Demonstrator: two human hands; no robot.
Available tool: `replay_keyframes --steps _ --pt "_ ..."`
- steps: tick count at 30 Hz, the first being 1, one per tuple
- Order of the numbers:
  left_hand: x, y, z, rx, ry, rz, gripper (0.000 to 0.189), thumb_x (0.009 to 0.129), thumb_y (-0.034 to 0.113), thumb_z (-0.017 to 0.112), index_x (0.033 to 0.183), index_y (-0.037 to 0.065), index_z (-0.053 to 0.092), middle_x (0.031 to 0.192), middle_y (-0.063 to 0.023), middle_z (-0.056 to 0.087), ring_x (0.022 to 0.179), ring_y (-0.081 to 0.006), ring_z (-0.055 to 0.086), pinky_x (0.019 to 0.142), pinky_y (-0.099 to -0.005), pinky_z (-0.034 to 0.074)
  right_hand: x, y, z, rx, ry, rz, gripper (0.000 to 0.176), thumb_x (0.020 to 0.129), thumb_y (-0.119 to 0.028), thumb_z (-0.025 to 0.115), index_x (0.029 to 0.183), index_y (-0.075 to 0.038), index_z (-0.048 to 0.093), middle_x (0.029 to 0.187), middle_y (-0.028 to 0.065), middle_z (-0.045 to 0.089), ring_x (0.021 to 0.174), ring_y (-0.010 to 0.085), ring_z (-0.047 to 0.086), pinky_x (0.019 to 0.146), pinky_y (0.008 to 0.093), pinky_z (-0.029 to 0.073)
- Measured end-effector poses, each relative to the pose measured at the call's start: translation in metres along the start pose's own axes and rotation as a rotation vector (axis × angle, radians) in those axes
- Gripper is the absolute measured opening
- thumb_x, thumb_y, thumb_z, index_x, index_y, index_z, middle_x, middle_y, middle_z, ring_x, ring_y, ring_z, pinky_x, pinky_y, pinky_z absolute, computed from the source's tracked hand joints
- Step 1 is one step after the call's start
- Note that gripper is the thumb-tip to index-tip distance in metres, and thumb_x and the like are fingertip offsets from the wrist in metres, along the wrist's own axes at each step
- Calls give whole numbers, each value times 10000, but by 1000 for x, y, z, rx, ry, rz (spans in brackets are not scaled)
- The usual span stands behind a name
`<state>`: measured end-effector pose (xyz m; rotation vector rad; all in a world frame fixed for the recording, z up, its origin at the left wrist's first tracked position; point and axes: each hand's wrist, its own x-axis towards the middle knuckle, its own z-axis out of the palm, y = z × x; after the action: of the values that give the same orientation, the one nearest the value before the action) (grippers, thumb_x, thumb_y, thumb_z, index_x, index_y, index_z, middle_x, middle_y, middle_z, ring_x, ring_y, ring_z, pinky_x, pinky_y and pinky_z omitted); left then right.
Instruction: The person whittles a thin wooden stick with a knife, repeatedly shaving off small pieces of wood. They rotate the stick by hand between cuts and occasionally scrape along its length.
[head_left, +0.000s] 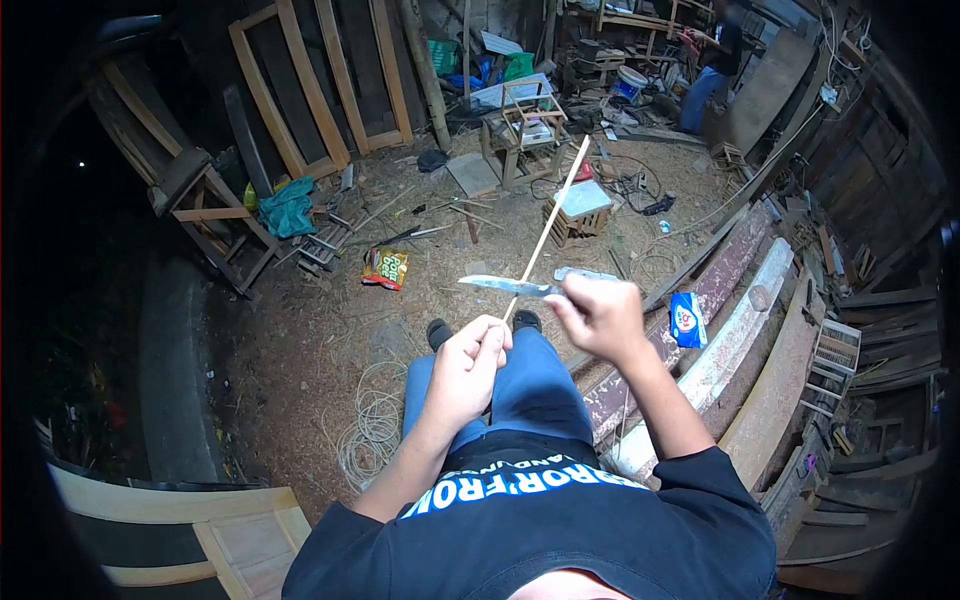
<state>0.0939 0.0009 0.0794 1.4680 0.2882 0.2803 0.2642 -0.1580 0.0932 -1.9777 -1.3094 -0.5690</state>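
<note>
In front of my lap, my left hand [474, 362] is closed around the near end of a thin pale wooden stick [557, 211], which slants away up and to the right. My right hand [602, 312] grips the handle of a knife [508, 285]. Its blade points left and crosses the stick a little beyond my left fingers. Whether the edge is biting into the wood cannot be made out. Most of the knife handle is hidden inside my right fist.
A coil of pale cord [372, 425] lies by my legs. Beyond are a yellow snack bag [385, 268] and a slatted wooden stool [580, 222]. Long timbers [735, 320] with a blue packet [687, 320] line my right side. Another person [712, 65] stands at the back right.
</note>
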Motion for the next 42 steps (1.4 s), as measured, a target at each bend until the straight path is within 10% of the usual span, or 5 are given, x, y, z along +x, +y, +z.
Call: replay_keyframes --steps 23,26,29,34,42 --pt "-15 -15 -21 60 30 -40 210 1108 135 550 934 51 633 711 65 522 629 -12 445 559 -214 343 8 12 12 -79 48 217 348 956 -331 751 736 -113 592 592 99 590 526 305 622 502 415 468" --pt "-15 -17 -20 69 11 -43 221 1114 154 545 935 59 632 706 71 511 613 -9 425 543 -216 319 -4 -7 10 -68 -43 -57 340 972 -322 741 736 -116 610 577 89 592 512 294 628 478 397 456" --pt "-21 -19 -22 84 4 -13 234 1122 192 543 942 77 637 701 89 492 591 1 381 524 -208 276 -2 24 4 -69 79 406 354 961 -333 748 732 -121 581 567 83 575 505 288 618 490 398 452" --pt "-18 -32 -27 108 2 33 237 1124 183 535 940 75 638 694 89 486 588 -2 379 523 -212 278 -17 6 12 -140 -38 58 314 998 -376 710 818 -117 709 651 107 673 545 302 656 499 396 466" --pt "-23 -39 -46 38 35 -67 245 1136 212 519 967 73 630 672 93 451 567 -6 362 505 -209 274 0 24 8 24 182 448 303 1029 -317 676 829 -91 661 617 133 613 521 311 630 508 411 451"
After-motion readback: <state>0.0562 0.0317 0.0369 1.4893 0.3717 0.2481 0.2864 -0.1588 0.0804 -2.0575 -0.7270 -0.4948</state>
